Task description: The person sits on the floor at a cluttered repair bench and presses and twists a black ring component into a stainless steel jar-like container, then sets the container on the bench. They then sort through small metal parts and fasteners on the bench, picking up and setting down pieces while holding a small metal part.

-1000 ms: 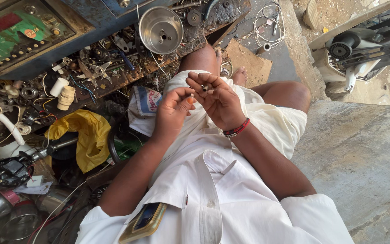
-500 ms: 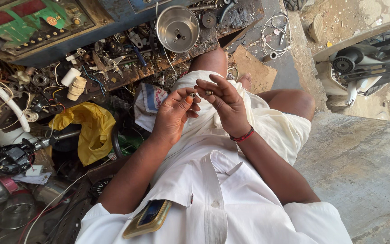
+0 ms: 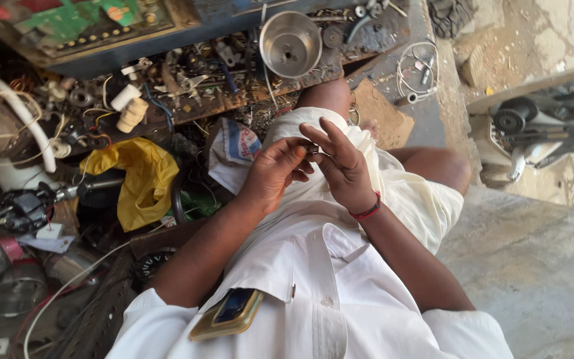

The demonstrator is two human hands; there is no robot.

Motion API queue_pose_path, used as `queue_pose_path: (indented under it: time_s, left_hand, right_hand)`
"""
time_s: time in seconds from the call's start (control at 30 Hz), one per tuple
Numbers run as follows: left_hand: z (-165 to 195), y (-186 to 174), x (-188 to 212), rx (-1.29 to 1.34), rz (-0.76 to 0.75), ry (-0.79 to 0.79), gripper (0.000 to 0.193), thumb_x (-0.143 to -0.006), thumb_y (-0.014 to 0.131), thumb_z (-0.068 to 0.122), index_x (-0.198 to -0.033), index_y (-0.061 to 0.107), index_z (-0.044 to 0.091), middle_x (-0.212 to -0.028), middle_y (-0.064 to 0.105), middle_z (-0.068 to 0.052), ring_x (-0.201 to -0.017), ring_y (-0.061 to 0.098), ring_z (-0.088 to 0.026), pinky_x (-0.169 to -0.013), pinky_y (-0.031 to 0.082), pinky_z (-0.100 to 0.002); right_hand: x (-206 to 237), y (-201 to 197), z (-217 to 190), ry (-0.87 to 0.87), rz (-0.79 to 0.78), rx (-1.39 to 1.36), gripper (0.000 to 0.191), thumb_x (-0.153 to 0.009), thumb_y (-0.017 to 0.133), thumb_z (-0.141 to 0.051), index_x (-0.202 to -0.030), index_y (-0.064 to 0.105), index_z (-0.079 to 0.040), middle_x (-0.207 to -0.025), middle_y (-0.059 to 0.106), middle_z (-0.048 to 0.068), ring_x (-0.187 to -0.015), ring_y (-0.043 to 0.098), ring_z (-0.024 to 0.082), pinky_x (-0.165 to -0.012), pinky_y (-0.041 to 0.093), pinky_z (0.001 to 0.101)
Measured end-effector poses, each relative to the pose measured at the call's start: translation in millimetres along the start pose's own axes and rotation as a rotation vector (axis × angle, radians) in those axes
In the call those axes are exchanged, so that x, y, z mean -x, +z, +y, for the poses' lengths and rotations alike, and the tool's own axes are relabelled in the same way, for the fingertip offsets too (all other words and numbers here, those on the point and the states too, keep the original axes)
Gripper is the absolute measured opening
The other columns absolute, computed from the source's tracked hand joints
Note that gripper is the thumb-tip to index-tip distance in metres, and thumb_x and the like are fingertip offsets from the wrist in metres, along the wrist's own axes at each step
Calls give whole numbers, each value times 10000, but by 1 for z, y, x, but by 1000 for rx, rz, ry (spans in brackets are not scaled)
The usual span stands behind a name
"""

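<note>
- A cluttered desk [image 3: 367,40] of wires and metal parts spreads ahead of the seated person's white-clothed lap.
- A yellow cloth [image 3: 142,179] lies crumpled at left.
- A steel bowl [image 3: 291,44] sits beyond the knee.
- The left hand [image 3: 275,171] and right hand [image 3: 341,166] meet fingertip to fingertip, pinched together over the lap; what they hold is too small to tell.

Lit by bright, even daylight, strongest on the concrete floor [image 3: 533,266] at right. Nearly blown out on the white shirt [image 3: 340,279], folds hard to read. Dimmer over the clutter left of the shirt, soft shadows between parts. Slightly blurred around the hands [image 3: 313,166]. Wide-angle stretching toward the corners.
</note>
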State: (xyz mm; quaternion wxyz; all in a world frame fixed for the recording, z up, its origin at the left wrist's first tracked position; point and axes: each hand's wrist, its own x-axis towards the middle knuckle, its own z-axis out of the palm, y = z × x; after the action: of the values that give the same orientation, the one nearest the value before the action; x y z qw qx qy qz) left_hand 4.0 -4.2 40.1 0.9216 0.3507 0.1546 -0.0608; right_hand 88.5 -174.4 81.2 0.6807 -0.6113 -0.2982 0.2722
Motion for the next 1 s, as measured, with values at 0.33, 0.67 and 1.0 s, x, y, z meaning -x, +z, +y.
queue_pose_path:
  time_s: [0.33, 0.67, 1.0]
  left_hand:
    - [-22, -11, -11, -202, 100, -20, 273, -988, 688, 299, -1167, 687, 94, -1024, 732, 13, -884, 665, -87, -717, 556, -276]
    - [-18, -44, -10, -373, 290, 99, 188, -968, 706, 237, -1102, 716, 106, -927, 718, 5, -782, 622, -69, -659, 530, -269]
    - [94, -151, 25, -980, 1016, 825, 134, -961, 768, 138, -1060, 714, 65, -982, 732, -67, -840, 718, -162, -766, 573, -300]
  right_hand:
    - [-14, 4, -5, -170, -121, 524, 587, -1011, 539, 135, -1557, 411, -41, -1475, 621, 171, -1370, 623, 280, -1121, 500, 340]
    - [-22, 2, 4, -126, -219, 552, 686, -954, 649, 50, -1568, 353, -19, -1494, 577, 185, -1386, 574, 280, -1132, 460, 367]
    - [-11, -25, 47, 278, -94, 18, 480, -1033, 569, -23, -1498, 459, 17, -1383, 646, 186, -1246, 653, 262, -1065, 531, 371]
